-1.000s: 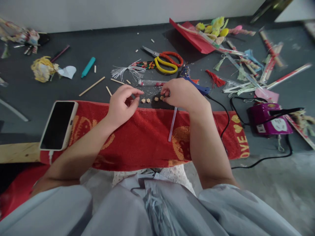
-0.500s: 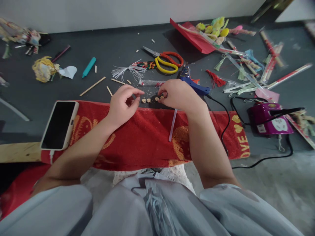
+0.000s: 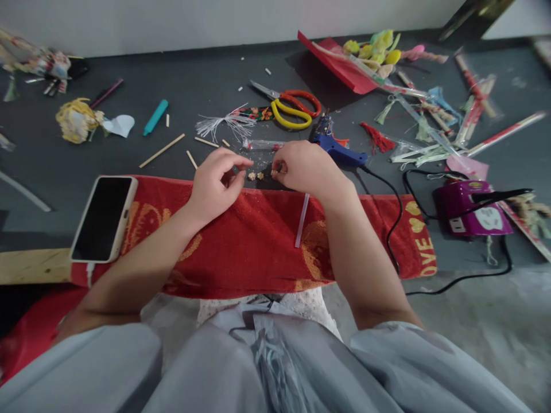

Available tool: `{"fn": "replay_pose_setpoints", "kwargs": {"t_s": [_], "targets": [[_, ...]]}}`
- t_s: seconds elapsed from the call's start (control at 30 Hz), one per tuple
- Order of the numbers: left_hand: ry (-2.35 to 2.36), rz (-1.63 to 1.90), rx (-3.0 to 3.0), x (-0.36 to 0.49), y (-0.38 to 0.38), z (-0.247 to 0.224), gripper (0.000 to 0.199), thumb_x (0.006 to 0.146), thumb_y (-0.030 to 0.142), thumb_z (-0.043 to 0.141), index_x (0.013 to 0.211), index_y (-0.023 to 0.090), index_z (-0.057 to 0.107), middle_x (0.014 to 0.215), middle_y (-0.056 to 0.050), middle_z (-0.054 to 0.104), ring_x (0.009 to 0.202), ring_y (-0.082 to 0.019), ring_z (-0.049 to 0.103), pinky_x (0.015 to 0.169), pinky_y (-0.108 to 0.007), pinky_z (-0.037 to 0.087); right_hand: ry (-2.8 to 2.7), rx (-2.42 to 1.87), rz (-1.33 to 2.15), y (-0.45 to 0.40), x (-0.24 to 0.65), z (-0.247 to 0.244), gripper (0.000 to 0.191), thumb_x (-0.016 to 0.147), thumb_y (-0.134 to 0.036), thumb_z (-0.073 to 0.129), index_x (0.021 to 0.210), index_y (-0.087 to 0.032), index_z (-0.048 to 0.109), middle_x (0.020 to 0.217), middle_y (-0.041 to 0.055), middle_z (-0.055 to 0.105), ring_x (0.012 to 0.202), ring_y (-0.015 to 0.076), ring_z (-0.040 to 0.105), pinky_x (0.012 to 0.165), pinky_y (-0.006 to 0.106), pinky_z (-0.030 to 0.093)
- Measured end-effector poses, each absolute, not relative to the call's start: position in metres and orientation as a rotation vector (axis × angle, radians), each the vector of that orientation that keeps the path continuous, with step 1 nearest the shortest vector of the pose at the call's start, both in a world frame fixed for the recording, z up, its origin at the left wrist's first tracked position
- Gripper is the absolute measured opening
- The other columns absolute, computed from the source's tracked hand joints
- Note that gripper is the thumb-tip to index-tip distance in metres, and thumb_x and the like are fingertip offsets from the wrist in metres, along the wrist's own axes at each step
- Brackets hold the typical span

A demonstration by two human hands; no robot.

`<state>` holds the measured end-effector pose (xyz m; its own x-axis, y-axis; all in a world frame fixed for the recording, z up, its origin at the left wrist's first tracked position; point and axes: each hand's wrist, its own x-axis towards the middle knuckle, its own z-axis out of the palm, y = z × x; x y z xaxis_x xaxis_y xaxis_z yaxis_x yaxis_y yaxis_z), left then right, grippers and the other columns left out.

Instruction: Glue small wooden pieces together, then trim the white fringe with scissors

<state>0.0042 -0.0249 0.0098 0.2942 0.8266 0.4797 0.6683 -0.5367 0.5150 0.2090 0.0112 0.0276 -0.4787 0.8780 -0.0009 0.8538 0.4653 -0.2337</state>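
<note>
My left hand (image 3: 217, 182) rests at the far edge of the red towel (image 3: 249, 246), thumb and forefinger apart with nothing visible between them. Just right of its fingertips, two small tan flower-shaped pieces (image 3: 260, 176) lie side by side on the dark table. My right hand (image 3: 303, 169) has thumb and forefinger pinched together on another small flower-shaped piece (image 3: 274, 172), mostly covered by the fingers. Behind that hand lies a blue glue gun (image 3: 344, 152). A narrow pale strip (image 3: 302, 221) lies on the towel below it.
Scissors (image 3: 297, 109) with red and yellow handles lie beyond the hands. A phone (image 3: 104, 219) rests at the towel's left end. Thin wooden sticks (image 3: 162, 151) and a teal pen-shaped tool (image 3: 155, 117) are at left. To the right, black cords run near a purple power adapter (image 3: 476, 209).
My right hand has shifted slightly left. Its fingertips now cover the spot where a separate flower-shaped piece lay. My left hand stays almost still.
</note>
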Motion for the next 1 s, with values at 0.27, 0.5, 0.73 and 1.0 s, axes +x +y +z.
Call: {"fn": "replay_pose_setpoints", "kwargs": {"t_s": [0.27,0.5,0.73,1.0], "targets": [[1.381,1.040,2.366,0.0039,-0.0258,0.0104,0.017,0.087,0.017,0.055,0.098,0.018,0.067,0.091,-0.003,0.065,0.075,-0.011,0.059,0.063,-0.024,0.050,-2.469,-1.561,0.223,0.0143,0.2139,0.0260,0.027,0.081,-0.017,0.047,0.095,-0.017,0.070,0.093,0.0097,0.068,0.089,0.0238,0.060,0.075,0.035,0.040],[1.375,1.028,2.383,0.0047,-0.0259,0.0098,0.017,0.087,0.016,0.053,0.098,0.018,0.067,0.091,-0.002,0.065,0.074,-0.011,0.058,0.064,-0.025,0.050,-2.517,-1.521,0.230,0.0128,0.2111,0.0211,0.024,0.080,-0.015,0.048,0.093,-0.018,0.068,0.092,0.0096,0.069,0.087,0.0243,0.059,0.074,0.036,0.041],[1.352,1.039,2.404,0.0043,-0.0256,0.0093,0.018,0.087,0.016,0.054,0.099,0.018,0.068,0.091,-0.003,0.065,0.072,-0.011,0.058,0.062,-0.024,0.049,-2.557,-1.539,0.249,0.0120,0.2114,0.0217,0.025,0.080,-0.015,0.049,0.095,-0.017,0.069,0.096,0.0117,0.071,0.089,0.0263,0.061,0.075,0.037,0.043],[1.360,1.024,2.413,0.0042,-0.0263,0.0091,0.019,0.087,0.016,0.054,0.099,0.018,0.068,0.091,-0.003,0.065,0.074,-0.011,0.058,0.062,-0.024,0.049,-2.572,-1.520,0.308,0.0118,0.2102,0.0252,0.028,0.078,-0.016,0.049,0.096,-0.017,0.070,0.096,0.0102,0.071,0.091,0.0249,0.061,0.076,0.036,0.042]]}}
